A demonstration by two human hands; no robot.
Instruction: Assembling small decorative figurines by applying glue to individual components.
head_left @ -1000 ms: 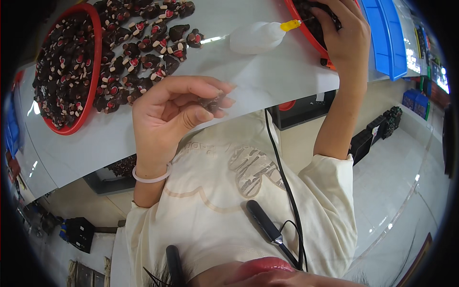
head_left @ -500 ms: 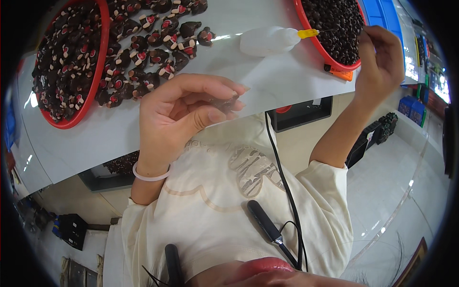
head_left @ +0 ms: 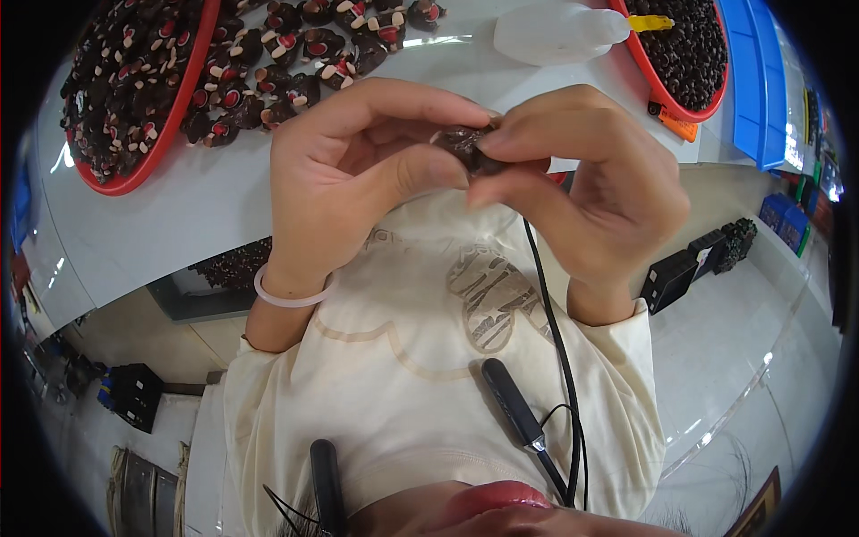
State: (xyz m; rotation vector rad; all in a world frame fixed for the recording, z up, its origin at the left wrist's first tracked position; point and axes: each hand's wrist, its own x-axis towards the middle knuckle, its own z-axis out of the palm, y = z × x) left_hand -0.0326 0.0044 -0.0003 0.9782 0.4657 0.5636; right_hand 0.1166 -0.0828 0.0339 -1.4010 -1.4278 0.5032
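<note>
In front of my chest, my left hand (head_left: 344, 174) is closed in a pinch on a small, glossy dark brown piece (head_left: 465, 148). My right hand (head_left: 595, 174) meets it from the other side, thumb and forefinger pinched at the piece's right end. Whether a separate tiny part sits between those right fingertips is hidden. Beyond my left hand, several dark brown figures (head_left: 291, 89) with red and cream bits lie loose on the white table (head_left: 161, 242). More such figures (head_left: 134, 76) fill a red-rimmed tub (head_left: 194, 98) at the left.
A white squeeze bottle (head_left: 559, 36) with a yellow tip (head_left: 650, 22) lies at the back. Beside it, a second red tub (head_left: 658, 85) holds small dark beads (head_left: 684, 54), with a blue tray (head_left: 759, 89) to its right. A black cable (head_left: 559, 358) hangs down my front.
My right hand has come from beside the bead tub to the dark piece in my left hand. The view has shifted slightly.
</note>
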